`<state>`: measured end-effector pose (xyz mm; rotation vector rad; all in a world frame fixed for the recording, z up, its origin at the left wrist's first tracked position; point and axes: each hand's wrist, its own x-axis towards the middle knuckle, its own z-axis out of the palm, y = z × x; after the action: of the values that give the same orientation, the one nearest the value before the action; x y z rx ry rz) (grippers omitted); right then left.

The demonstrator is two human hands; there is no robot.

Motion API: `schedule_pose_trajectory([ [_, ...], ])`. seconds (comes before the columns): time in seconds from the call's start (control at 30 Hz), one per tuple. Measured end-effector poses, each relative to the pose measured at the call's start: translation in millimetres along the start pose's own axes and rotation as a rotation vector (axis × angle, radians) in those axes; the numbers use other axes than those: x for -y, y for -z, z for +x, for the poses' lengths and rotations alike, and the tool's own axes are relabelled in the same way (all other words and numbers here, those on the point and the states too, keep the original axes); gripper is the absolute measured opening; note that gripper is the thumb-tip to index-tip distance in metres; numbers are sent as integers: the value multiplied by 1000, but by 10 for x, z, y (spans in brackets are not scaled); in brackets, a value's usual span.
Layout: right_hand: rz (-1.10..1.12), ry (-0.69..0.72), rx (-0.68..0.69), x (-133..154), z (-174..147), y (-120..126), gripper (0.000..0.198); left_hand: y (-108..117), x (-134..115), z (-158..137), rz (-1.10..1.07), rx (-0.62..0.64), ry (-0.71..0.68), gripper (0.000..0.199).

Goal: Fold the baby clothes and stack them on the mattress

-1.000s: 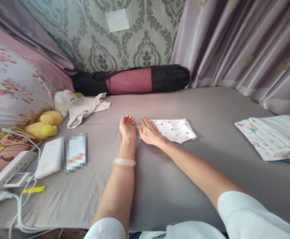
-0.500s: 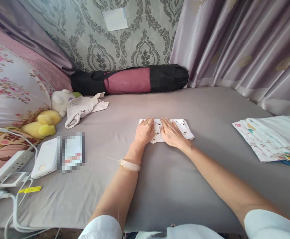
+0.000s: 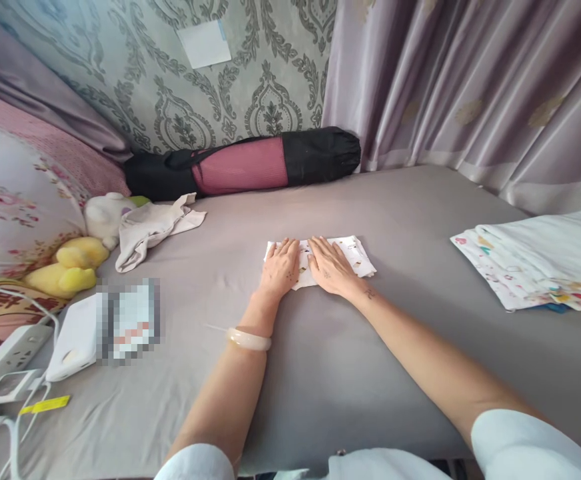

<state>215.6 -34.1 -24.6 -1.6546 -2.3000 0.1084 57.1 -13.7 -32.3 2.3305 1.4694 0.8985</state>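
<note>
A small folded white cloth (image 3: 304, 268) with a scattered print lies on the grey bed sheet (image 3: 320, 373). My left hand (image 3: 280, 267) rests flat over its left part, fingers stretched forward. Just beside it, my right hand (image 3: 334, 265) lies flat on the middle of the cloth, with fingers slightly spread. A narrow strip of print shows between the two hands, and the cloth's right end sticks out past my right hand. Parts of the cloth under the palms are hidden. On my left wrist sits a pale bangle (image 3: 248, 339).
Folded printed cloths (image 3: 535, 257) are stacked at right. A pink and black rolled bag (image 3: 240, 165) lies along the wall. At left are a crumpled pale garment (image 3: 153, 230), yellow plush toys (image 3: 65, 267), a white power bank (image 3: 76, 337), a blurred-out item (image 3: 133, 323) and a power strip (image 3: 8, 363) with cables.
The view has shifted, so most things sit further left in the picture. Both hands stay flat on the folded cloth, which looks much the same.
</note>
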Motion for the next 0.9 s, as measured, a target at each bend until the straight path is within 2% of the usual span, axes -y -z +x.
schedule_pose_trajectory([
  [0.07,-2,11,-24,2,-8,9,56,-18,-33,5,-44,-28,10,32],
  [0.27,-24,20,-7,13,-22,-54,56,-92,-25,-2,-110,77,0,30],
  [0.43,-11,16,-1,22,-21,-46,56,-98,-24,-2,-150,42,18,27],
  [0.63,-23,-75,-58,-34,-39,40,56,-67,-133,-16,-12,-61,10,38],
  [0.8,-62,-119,-12,-81,-65,-2,57,-116,-138,-49,64,68,-30,43],
  [0.9,-77,-113,-17,-88,-68,-45,56,-139,-117,-52,55,70,-33,44],
])
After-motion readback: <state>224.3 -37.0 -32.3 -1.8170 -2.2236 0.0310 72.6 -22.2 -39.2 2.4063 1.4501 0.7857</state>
